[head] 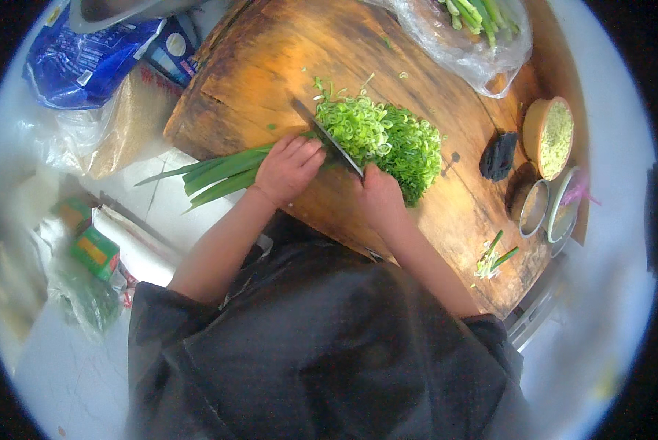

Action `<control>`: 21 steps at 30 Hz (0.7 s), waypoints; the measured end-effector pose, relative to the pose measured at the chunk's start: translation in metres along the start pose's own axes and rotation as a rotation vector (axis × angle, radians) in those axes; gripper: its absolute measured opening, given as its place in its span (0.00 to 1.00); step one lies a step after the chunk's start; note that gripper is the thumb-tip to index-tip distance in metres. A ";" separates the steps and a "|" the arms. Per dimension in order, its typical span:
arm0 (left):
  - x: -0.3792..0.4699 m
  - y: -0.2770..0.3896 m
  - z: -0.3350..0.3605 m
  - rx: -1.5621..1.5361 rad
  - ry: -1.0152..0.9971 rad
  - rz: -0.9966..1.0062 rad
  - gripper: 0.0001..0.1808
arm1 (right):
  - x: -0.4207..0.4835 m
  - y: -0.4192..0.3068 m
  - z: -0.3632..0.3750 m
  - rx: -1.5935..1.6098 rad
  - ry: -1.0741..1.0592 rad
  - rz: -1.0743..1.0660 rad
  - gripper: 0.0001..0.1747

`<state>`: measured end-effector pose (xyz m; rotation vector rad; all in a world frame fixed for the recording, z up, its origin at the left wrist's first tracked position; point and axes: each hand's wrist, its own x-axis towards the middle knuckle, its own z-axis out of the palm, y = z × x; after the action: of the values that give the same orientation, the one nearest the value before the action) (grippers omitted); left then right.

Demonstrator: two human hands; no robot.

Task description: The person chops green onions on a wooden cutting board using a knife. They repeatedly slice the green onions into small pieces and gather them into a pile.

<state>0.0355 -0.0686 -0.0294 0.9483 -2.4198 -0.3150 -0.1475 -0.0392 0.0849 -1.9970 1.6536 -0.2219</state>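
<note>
My left hand (290,168) presses a bundle of green onion leaves (224,171) onto the wooden board, its fingertips close to the blade. The long leaf ends stick out past the board's edge to the left. In my right hand (381,192) is the handle of a knife (331,140); the handle is hidden by the fingers. The blade slants up and to the left between the bundle and a heap of chopped green onion (384,137). Pale rings lie in the heap's left part, darker green pieces in its right part.
The wooden board (252,71) also bears a clear plastic bag (472,60) with green onion stalks, a dark object (498,157), a tub of pale green bits (555,137), a small bowl (534,209) and onion trimmings (489,263). A blue package (87,66) is at the upper left.
</note>
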 end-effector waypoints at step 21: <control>0.000 0.023 -0.015 0.018 0.007 -0.122 0.14 | 0.002 0.032 0.042 0.387 0.141 0.242 0.13</control>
<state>0.0305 -0.0530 -0.0080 1.1054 -2.3670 -0.3336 -0.1561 -0.0320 0.0329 -1.5115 1.7635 -0.5575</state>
